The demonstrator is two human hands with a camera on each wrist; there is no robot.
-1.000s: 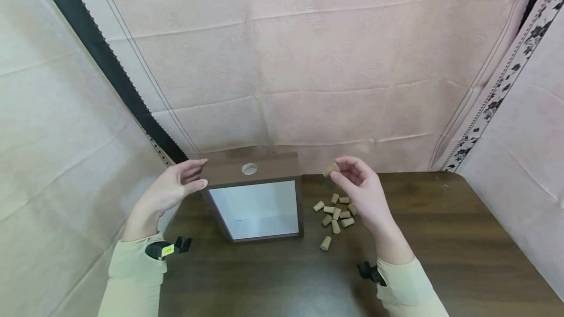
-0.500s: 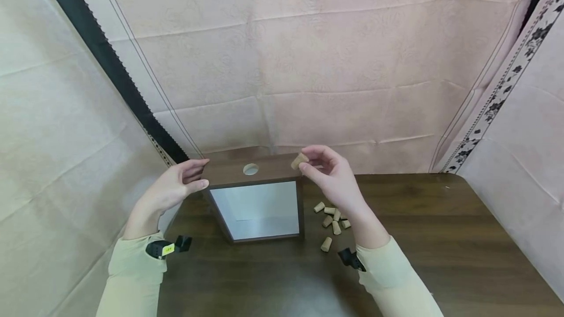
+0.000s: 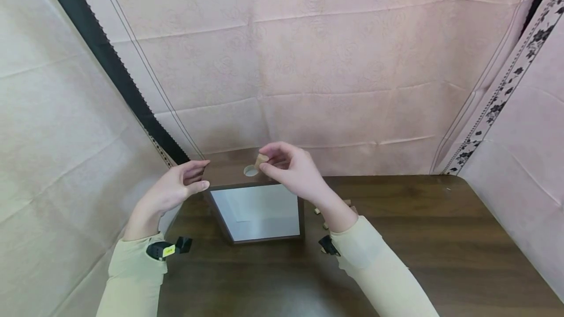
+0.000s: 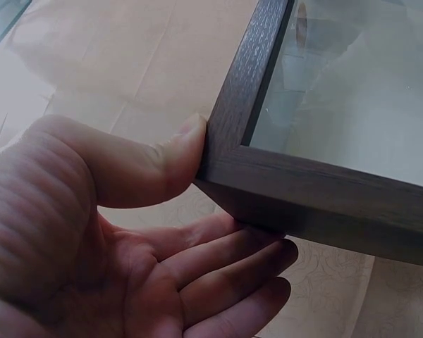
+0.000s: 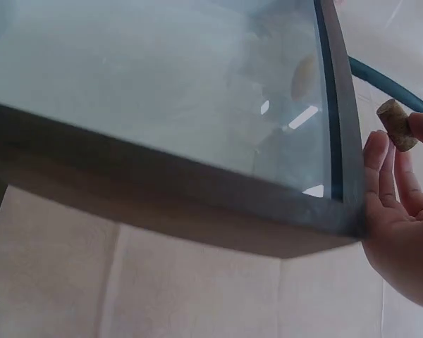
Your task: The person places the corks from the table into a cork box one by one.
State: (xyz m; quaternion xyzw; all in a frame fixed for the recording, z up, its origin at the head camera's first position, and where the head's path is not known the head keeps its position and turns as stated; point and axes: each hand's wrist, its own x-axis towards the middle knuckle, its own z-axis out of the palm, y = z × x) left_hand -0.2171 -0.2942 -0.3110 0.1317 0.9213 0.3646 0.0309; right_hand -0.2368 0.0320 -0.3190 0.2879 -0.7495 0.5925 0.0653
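Note:
A dark brown wooden box (image 3: 223, 172) with a glass front (image 3: 255, 214) stands on the table, a round hole (image 3: 251, 171) in its top. My left hand (image 3: 169, 191) grips the box's left upper corner; in the left wrist view the thumb presses one side of the frame (image 4: 233, 91) and fingertips touch another. Between thumb and fingers, my right hand (image 3: 291, 170) pinches a cork stopper (image 3: 261, 160), tilted just to the right of the hole. The right wrist view also shows this cork (image 5: 397, 125), beyond the frame's edge.
Several loose corks (image 3: 325, 226) lie on the dark wooden table (image 3: 423, 238) right of the box, mostly hidden under my right forearm. A pale cloth (image 3: 352, 87) hangs close behind the box, with more cloth (image 3: 66, 160) at the left.
My right hand has carried the cork leftward from above the loose corks, over the box's right side, to beside the hole. The left hand keeps its place on the box.

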